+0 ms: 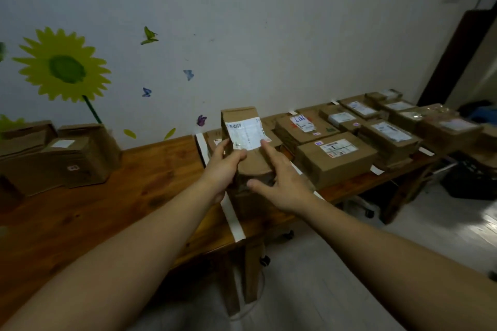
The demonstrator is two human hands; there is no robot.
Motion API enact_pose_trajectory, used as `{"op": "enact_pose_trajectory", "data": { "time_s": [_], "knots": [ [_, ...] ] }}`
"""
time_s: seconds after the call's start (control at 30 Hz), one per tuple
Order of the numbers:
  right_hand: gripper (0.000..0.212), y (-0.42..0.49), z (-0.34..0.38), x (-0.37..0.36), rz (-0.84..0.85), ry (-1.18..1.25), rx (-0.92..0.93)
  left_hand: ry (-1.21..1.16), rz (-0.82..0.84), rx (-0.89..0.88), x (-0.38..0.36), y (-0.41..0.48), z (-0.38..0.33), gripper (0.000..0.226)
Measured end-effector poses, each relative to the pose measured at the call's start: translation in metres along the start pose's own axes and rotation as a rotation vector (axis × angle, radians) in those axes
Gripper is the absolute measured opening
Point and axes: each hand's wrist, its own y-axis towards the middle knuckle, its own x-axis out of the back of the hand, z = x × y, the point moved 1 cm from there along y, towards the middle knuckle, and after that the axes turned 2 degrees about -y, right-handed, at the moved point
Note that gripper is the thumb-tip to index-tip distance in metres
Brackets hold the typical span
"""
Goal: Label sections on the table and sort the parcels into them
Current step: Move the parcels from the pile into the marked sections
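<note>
The left hand grips a brown cardboard parcel, thumb across its front and fingers curled behind. The right hand holds nothing. Its fingers are straight and spread, and the forefinger tip touches the lower corner of the parcel's white shipping label.

The parcel is lifted off the brown wooden surface and stands on end. Its long axis is nearly upright, its folded top points up toward the wall, and its labelled face is turned to the person.

Just below the hands a white tape strip crosses the surface as a divider. To the right of the hands lie rows of flat, labelled cardboard parcels, with more white strips at the near edge between groups. The marking-out and a good share of the sorting look done.

Well to the left of the hands, a stack of plain brown cardboard parcels sits against the wall, apparently still to be sorted. The held parcel seems to be having its label read before it is placed.
</note>
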Motion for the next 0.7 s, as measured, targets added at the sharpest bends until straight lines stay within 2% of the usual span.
{"op": "enact_pose_trajectory", "data": {
  "time_s": [0.13,0.23,0.33,0.4,0.43,0.53,0.7],
  "knots": [
    [0.067,0.026,-0.029,0.026,-0.033,-0.251,0.016,0.159,0.133,-0.024,-0.029,0.044,0.003,0.048],
    [0.060,0.050,-0.055,0.044,-0.084,-0.350,-0.051,0.431,0.180,-0.145,-0.041,0.086,0.011,0.049],
    [0.057,0.071,-0.084,0.061,-0.122,-0.381,-0.126,0.900,0.176,-0.172,-0.037,0.119,0.036,0.064],
    [0.057,0.078,-0.105,0.065,-0.076,-0.390,-0.158,1.287,0.262,-0.124,-0.035,0.128,0.058,0.086],
    [0.057,0.080,-0.115,0.065,-0.031,-0.390,-0.180,1.406,0.314,-0.089,-0.037,0.130,0.068,0.095],
    [0.056,0.089,-0.146,0.061,0.119,-0.395,-0.192,1.513,0.396,-0.007,-0.047,0.136,0.085,0.104],
    [0.054,0.101,-0.181,0.051,0.300,-0.316,-0.135,1.543,0.311,0.085,-0.062,0.138,0.097,0.088]
  ]
}}
